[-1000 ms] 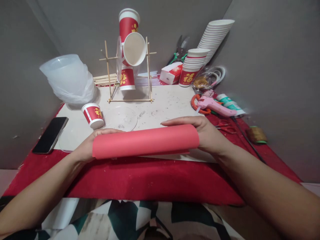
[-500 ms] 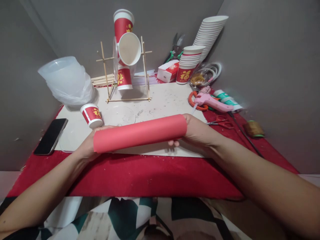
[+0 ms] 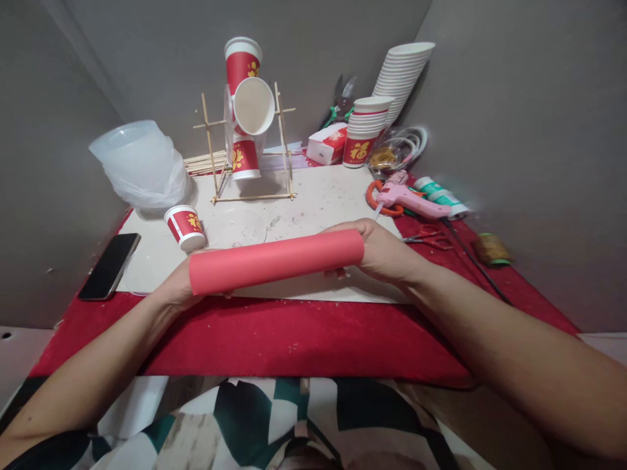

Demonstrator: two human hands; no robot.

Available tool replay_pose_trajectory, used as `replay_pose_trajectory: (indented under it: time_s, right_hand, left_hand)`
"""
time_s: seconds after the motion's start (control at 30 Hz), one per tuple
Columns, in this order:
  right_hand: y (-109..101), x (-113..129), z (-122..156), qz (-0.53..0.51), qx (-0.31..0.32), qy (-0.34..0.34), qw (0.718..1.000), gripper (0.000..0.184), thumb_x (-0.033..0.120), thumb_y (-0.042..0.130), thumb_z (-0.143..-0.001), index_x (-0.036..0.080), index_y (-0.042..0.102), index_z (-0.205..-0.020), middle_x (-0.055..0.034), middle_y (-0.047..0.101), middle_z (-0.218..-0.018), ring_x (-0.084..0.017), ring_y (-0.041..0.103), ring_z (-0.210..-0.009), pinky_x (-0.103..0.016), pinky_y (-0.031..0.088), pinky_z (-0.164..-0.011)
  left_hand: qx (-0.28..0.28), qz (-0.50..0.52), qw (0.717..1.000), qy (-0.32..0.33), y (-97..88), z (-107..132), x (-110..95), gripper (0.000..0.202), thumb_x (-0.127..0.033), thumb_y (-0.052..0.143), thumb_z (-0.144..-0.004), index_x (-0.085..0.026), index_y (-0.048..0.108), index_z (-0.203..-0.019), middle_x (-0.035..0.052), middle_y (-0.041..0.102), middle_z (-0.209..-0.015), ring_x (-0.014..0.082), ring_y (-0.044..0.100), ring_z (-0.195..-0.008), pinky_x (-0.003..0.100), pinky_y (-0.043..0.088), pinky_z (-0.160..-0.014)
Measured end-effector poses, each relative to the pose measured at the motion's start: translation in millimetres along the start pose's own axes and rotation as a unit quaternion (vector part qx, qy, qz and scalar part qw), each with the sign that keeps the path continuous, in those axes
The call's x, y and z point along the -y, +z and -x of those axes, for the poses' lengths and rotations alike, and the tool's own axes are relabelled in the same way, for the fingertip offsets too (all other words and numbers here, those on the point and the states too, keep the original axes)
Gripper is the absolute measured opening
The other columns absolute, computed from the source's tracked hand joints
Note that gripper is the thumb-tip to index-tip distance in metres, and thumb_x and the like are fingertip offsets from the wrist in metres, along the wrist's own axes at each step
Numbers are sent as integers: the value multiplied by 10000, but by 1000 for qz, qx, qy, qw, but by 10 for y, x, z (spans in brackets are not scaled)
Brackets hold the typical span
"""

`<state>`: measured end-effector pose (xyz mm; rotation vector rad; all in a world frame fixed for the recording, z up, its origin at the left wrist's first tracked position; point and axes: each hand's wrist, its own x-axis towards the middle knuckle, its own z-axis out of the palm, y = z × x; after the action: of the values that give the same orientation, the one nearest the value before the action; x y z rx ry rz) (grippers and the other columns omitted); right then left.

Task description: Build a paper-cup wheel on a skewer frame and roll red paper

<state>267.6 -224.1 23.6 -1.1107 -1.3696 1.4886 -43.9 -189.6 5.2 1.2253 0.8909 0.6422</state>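
A sheet of red paper (image 3: 277, 261), curled into a tube shape, spans the gap between my two hands above the table's front part. My left hand (image 3: 184, 282) grips its left end, with most of the fingers hidden behind the paper. At the other end my right hand (image 3: 369, 245) holds on, a few fingertips showing below the lower edge. Just beyond my left hand a red and white paper cup (image 3: 185, 227) lies tipped on the board. Further back stands a frame of wooden sticks (image 3: 255, 196) carrying several paper cups (image 3: 253, 106).
On the left are a black phone (image 3: 110, 266) and plastic bowls in a bag (image 3: 142, 163). Stacked paper cups (image 3: 361, 140) stand at the back right, near a tissue box (image 3: 326, 145). A pink glue gun (image 3: 411, 199), scissors (image 3: 431, 238) and a thread spool (image 3: 492, 249) lie on the right.
The red paper looks slightly narrower, curled a little more tightly, and my right fingers have shifted on it. The whole view has tilted slightly.
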Motion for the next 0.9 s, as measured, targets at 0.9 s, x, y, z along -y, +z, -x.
replay_pose_trajectory:
  time_s: [0.9]
  right_hand:
    - [-4,-127,-74,25,75,26,997,225,256,666,-613,99,750,-751,-74,737,-580,-155,653,-476,-213,511,-478]
  left_hand:
    - [-17,-17,1000,-16,66,-5,53,297,-202,814,-588,-109,743,-861,26,693,-570,187,659,-548,260,509,-539]
